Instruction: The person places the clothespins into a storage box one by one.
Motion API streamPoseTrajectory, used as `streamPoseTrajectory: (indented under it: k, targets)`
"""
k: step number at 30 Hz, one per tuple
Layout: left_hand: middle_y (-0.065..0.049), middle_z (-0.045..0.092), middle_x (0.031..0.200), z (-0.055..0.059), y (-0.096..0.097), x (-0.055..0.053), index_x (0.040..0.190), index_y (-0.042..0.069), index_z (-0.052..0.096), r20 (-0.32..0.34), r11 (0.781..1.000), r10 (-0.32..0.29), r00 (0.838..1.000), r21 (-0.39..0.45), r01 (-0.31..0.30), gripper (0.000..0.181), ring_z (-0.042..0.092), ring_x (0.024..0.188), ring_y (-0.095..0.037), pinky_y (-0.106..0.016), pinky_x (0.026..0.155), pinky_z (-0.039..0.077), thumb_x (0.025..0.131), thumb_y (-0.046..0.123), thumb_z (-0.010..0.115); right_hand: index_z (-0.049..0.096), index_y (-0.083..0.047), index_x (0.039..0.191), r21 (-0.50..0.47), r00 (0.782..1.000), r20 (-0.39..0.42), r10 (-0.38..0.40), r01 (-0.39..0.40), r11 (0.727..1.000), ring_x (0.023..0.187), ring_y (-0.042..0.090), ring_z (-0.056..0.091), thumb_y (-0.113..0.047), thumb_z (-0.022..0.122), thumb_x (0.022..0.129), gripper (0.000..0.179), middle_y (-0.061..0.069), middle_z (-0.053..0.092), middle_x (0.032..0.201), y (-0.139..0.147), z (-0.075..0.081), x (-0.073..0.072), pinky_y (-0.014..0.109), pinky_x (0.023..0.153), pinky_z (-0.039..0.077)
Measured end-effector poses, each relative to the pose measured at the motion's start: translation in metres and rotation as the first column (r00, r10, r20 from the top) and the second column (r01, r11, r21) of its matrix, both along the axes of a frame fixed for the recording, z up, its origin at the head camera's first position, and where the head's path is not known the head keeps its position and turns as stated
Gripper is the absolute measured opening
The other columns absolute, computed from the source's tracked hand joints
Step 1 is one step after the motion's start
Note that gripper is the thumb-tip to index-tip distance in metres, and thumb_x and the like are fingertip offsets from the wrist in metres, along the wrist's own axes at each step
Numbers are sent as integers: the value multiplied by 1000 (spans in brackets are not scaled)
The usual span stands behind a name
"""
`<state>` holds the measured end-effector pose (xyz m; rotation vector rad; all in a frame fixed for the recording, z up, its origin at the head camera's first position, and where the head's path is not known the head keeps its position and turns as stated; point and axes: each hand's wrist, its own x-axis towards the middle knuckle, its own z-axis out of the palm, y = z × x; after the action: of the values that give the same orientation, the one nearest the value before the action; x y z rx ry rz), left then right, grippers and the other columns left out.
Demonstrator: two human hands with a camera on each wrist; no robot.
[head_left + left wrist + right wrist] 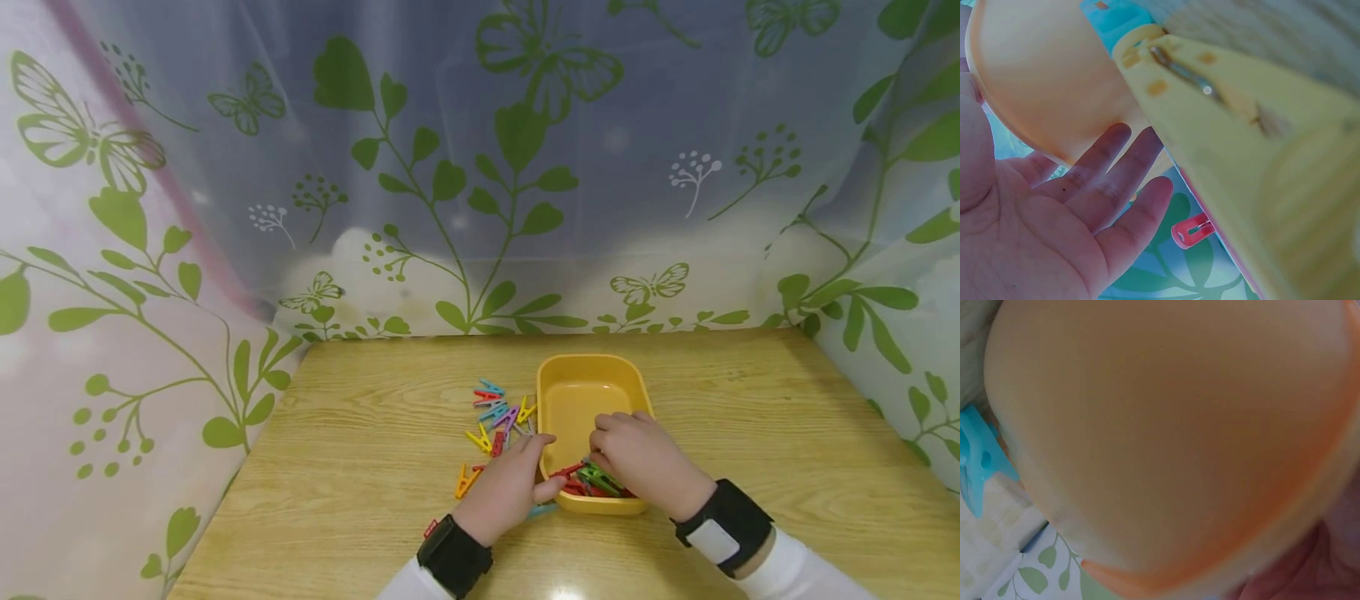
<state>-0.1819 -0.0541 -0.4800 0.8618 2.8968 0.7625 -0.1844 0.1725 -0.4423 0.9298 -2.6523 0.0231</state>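
Tan wood-grain table [375, 467], green-leaf-printed curtain [450, 200] beyond | left hand [504, 486] spread, empty | right hand [647, 458], hold untellable | green plastic clips [600, 479] shown beneath, head-view only

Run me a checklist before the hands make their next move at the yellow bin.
1. Yellow bin upright on the table: ok.
2. Left hand at the bin's left side: ok.
3. Right hand reaching over the bin's right rim: ok.
4. Clothespin held by the right hand: cannot tell, its fingertips are hidden.
5. All clothespins in the bin: not ok; red and green clothespins lie at its near end, but loose clothespins lie left of it.
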Motion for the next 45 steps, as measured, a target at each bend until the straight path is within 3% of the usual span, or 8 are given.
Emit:
streamPoseTrajectory:
  k: [8,15,19,23,26,29,37,45]
  targets:
    - [-8,65,123,1,0,1,146,9,51,-16,1000,-6,1000,-2,6,55,55,80,-7,-25,72,49,103,41,62,73,-19,76,-19,998,4,-58,58,998,67,10,57,-24,87,83,16,-8,56,74,0,-5,0,29,60,44]
    - [-9,65,128,1,0,2,147,9,51,-21,1000,8,1000,-16,-8,56,66,100,-15,-30,82,55,103,42,62,74,-14,81,-112,994,-46,-98,93,989,65,11,57,-20,87,83,14,-4,58,76,14,-1,-2,33,59,48]
    - [-10,65,131,1,1,3,147,9,51,-15,1000,15,1000,-21,-15,57,67,107,-19,-33,87,56,103,43,62,74,-9,86,-215,987,-85,-139,118,969,64,12,56,-14,84,86,12,0,62,79,31,1,-4,33,58,48]
    - [-11,64,133,0,1,3,148,9,50,-22,1000,10,1000,-21,-11,57,68,109,-21,-34,88,57,103,43,62,74,-4,91,-274,976,-51,-213,191,942,63,12,54,-11,80,89,9,4,64,80,50,3,-4,32,58,48]
    - [-11,64,135,0,1,3,148,9,50,-30,1000,7,1000,-24,-8,57,68,111,-23,-35,90,57,103,43,61,74,-4,91,-264,966,-3,-258,248,932,64,12,53,-10,79,89,9,3,62,78,64,2,-3,32,59,48]
    - [-12,64,135,0,1,3,148,9,50,-26,1000,11,1000,-24,-11,57,68,113,-24,-36,91,57,103,43,61,74,-5,88,-220,963,34,-266,266,938,64,11,54,-9,81,87,8,1,61,76,75,-4,-2,32,58,49]
    - [-12,63,136,4,1,4,148,9,50,6,1000,23,1000,-14,-23,57,68,113,-24,-37,91,57,103,41,63,76,-5,98,-112,963,149,-223,241,964,75,18,67,-12,87,81,21,3,66,89,86,-25,3,38,65,58]
    - [-12,64,135,3,2,4,148,9,50,4,999,26,1000,-20,-26,57,68,113,-24,-37,91,57,103,41,63,74,-5,102,-98,963,197,-185,207,973,75,14,63,-10,87,81,25,1,61,90,87,-34,2,36,64,56]
